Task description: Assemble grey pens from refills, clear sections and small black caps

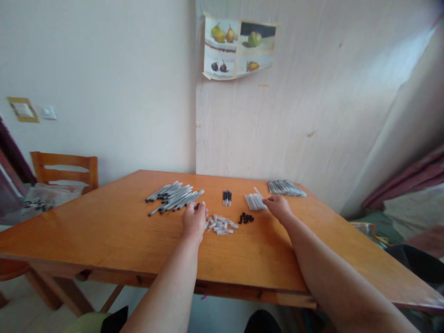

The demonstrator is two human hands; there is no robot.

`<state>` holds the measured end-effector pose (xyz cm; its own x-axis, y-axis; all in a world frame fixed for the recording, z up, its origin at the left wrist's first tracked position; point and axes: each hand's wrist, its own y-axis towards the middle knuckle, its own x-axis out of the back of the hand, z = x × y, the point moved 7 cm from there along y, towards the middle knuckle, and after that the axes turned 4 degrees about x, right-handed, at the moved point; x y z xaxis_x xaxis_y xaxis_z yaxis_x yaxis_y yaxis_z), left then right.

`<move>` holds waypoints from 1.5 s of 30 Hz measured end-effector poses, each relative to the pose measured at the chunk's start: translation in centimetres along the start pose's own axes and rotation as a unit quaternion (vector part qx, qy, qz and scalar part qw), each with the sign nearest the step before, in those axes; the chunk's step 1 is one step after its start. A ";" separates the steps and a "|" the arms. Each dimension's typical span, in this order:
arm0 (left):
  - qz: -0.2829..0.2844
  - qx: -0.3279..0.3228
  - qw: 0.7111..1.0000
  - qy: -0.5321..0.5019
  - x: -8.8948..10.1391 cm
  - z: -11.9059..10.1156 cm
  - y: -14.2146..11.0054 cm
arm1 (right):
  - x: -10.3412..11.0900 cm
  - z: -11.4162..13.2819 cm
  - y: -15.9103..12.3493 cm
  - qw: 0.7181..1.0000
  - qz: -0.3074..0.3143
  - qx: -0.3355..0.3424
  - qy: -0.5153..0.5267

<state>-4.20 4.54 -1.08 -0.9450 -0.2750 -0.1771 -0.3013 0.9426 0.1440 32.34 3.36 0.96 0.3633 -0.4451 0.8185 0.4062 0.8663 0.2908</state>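
Observation:
My left hand [194, 218] is over the table between a pile of grey pens with dark ends [176, 196] and a heap of short clear white caps [221, 225]. Its fingers are curled together, and anything in them is too small to make out. My right hand [277, 206] pinches a clear pen barrel [257, 191] that slants up and left from the fingertips. Just below that barrel lies a row of clear white pen barrels [255, 202]. Small black plugs [246, 218] sit in a cluster between my hands. Farther back, several dark refills with pale ends [226, 198] lie side by side.
A flat stack of grey pens [286, 188] lies at the back right of the wooden table [138, 236]. At the left stands a wooden chair [65, 162] with a clear plastic bag [48, 196] holding dark pieces. A wall rises behind the table.

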 end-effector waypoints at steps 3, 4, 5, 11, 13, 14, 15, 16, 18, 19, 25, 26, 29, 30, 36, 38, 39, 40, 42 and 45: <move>-0.001 -0.006 1.000 -0.001 0.1 0.0 0.1 | -0.5 -0.7 -0.1 1.000 0.023 -0.008 -0.011; -0.003 -0.006 1.000 -0.004 0.1 0.0 0.2 | -0.6 -0.7 -0.1 1.000 0.027 -0.008 -0.013; -0.004 -0.004 1.000 -0.006 0.1 0.1 0.2 | -0.6 -0.6 -0.1 0.999 0.029 -0.009 -0.016; -0.006 0.000 1.000 -0.005 0.3 0.0 0.2 | -0.7 0.1 -0.1 0.998 0.046 -0.010 -0.041; -0.002 -0.004 1.000 0.001 0.2 -0.1 0.2 | -0.8 0.3 -0.2 0.997 0.055 -0.008 -0.045; -0.002 -0.005 1.000 0.003 0.2 -0.2 0.1 | -0.9 0.3 -0.2 0.997 0.059 -0.008 -0.046; -0.002 -0.007 1.000 0.005 0.3 -0.2 0.1 | -1.0 0.3 -0.3 0.997 0.063 -0.008 -0.046; -0.003 -0.008 1.000 0.006 0.3 -0.3 0.1 | -1.0 0.4 -0.3 0.997 0.066 -0.008 -0.046; -0.005 -0.009 1.000 0.006 0.3 -0.4 0.0 | -1.2 0.4 -0.4 0.996 0.071 -0.007 -0.045; -0.005 -0.009 1.000 0.006 0.3 -0.4 0.0 | -1.2 0.4 -0.4 0.996 0.072 -0.007 -0.044; -0.004 -0.006 1.000 0.006 0.3 -0.5 -0.1 | -1.4 0.2 -0.2 0.998 0.062 0.000 -0.025; -0.004 -0.006 1.000 0.006 0.3 -0.4 -0.1 | -1.4 0.1 -0.2 0.998 0.056 0.000 -0.020; -0.007 -0.006 1.000 0.007 0.3 -0.4 0.0 | -1.4 -0.4 0.1 0.999 0.035 -0.004 -0.002; -0.008 -0.006 1.000 0.009 0.3 -0.4 0.0 | -1.5 -0.7 0.2 1.000 0.029 -0.007 0.004; -0.007 -0.007 1.000 0.011 0.3 -0.4 -0.1 | -1.0 -2.3 0.7 0.999 -0.014 -0.035 0.020; -0.007 -0.006 1.000 0.011 0.3 -0.3 0.0 | -0.8 -2.7 0.8 0.999 -0.022 -0.038 0.017; -0.007 -0.006 1.000 0.012 0.4 -0.3 0.0 | -0.7 -2.8 0.8 0.999 -0.024 -0.038 0.015; -0.007 -0.005 1.000 0.013 0.4 -0.3 0.0 | -0.7 -2.9 0.8 0.999 -0.025 -0.038 0.013; -0.007 -0.005 1.000 0.018 0.4 -0.2 0.1 | -0.7 -3.0 0.8 0.999 -0.026 -0.039 0.010; -0.006 -0.005 1.000 0.025 0.4 -0.2 0.1 | -0.7 -2.9 0.7 0.999 -0.028 -0.041 0.007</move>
<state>-4.67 4.50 -0.89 -0.9463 -0.2962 -0.1298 -0.3142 0.9371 0.1521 34.81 3.64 -0.87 0.3493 -0.4967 0.7945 0.4928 0.8186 0.2950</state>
